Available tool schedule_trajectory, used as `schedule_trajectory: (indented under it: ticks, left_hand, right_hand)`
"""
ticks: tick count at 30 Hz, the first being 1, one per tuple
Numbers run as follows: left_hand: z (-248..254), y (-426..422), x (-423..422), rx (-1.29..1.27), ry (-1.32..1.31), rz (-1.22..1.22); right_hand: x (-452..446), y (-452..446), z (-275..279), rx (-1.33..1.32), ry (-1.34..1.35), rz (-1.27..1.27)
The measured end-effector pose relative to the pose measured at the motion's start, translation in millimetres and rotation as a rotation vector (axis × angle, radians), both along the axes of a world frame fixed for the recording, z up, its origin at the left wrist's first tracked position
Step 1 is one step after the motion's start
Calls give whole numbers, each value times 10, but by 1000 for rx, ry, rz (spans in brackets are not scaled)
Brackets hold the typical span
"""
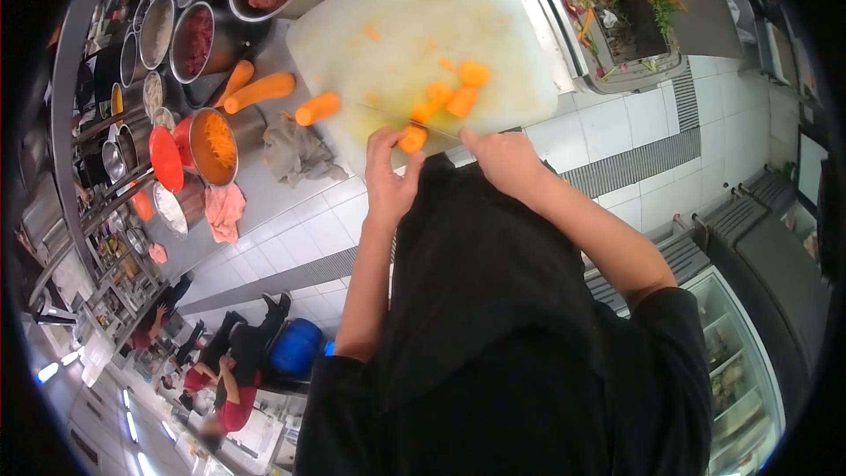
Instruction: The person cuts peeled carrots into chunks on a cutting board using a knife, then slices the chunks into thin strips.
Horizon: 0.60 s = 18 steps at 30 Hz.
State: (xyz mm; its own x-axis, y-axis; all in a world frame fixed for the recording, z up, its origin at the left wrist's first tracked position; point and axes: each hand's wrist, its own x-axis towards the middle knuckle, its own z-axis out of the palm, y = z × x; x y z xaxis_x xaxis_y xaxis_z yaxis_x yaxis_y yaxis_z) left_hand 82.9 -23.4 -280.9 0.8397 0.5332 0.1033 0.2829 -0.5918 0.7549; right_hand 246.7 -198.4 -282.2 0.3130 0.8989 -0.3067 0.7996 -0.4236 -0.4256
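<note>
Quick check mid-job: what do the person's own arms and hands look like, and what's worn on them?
Left hand and right hand: ungloved, no watch visible. Black sleeves, short, ending near the elbows, no markings visible.

No lettering, label, brand, number or sign can be read here

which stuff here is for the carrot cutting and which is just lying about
In use or likely for it:
- knife
- cutting board
- cut carrot pieces
- larger carrots

Apparently just about:
- grey cloth
- pink cloth
- blue barrel
</note>
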Motion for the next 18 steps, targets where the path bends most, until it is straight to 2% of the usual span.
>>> schedule_trajectory:
  ticks: [1,3,4,6,7,8,10,12,14,18]
  left_hand:
    - [-13,21,8,1,-11,-3]
    - [-49,65,87,82,-70,-184]
    - [-76,62,96,81,-70,-176]
    - [-81,88,183,-465,129,95]
    - [-240,106,227,-709,20,180]
    - [-234,113,254,-705,23,190]
    - [-147,115,295,-180,198,147]
    - [-175,66,265,-166,165,201]
    - [-287,20,231,-136,-127,227]
    - [-554,-63,241,47,-146,212]
  right_hand:
    - [53,-5,-1,1,-11,-3]
    - [164,-6,-6,-54,95,-10]
    - [193,-21,1,-56,95,-3]
    - [253,-48,65,-60,54,-108]
    - [252,-85,103,-32,24,-94]
    - [227,-98,149,-30,31,-86]
    - [140,-128,203,-76,-3,-78]
    - [35,-199,157,-56,-8,-70]
    - [-20,-212,106,-36,-21,-64]
    - [-94,-187,110,-80,-15,-74]
